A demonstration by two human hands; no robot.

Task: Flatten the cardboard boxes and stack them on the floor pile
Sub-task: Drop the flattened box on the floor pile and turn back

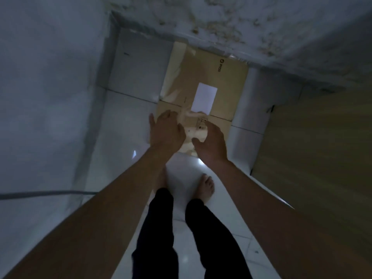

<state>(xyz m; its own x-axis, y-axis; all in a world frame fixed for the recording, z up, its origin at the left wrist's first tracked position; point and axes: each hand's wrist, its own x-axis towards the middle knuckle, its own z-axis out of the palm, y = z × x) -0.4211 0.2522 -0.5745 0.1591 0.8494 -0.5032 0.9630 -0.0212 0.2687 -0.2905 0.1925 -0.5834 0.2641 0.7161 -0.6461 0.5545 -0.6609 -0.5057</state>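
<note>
A flattened brown cardboard box [203, 77] lies on the white tile floor against the far wall. It carries a white label [204, 98], a dark printed logo near its far edge, and strips of clear tape. Pale crumpled tape [194, 130] sits at its near end. My left hand [167, 130] and my right hand [212, 142] hover over that near end, one on each side of the crumpled tape. Their fingers are spread and I see nothing gripped. Whether the fingertips touch the cardboard I cannot tell.
A stained wall [241, 27] runs behind the cardboard, and a pale wall [50, 87] closes the left side. A wood-grain panel [314, 150] stands to the right. A grey cable [40, 193] crosses the left wall. My bare feet [207, 186] stand on glossy tile [120, 127].
</note>
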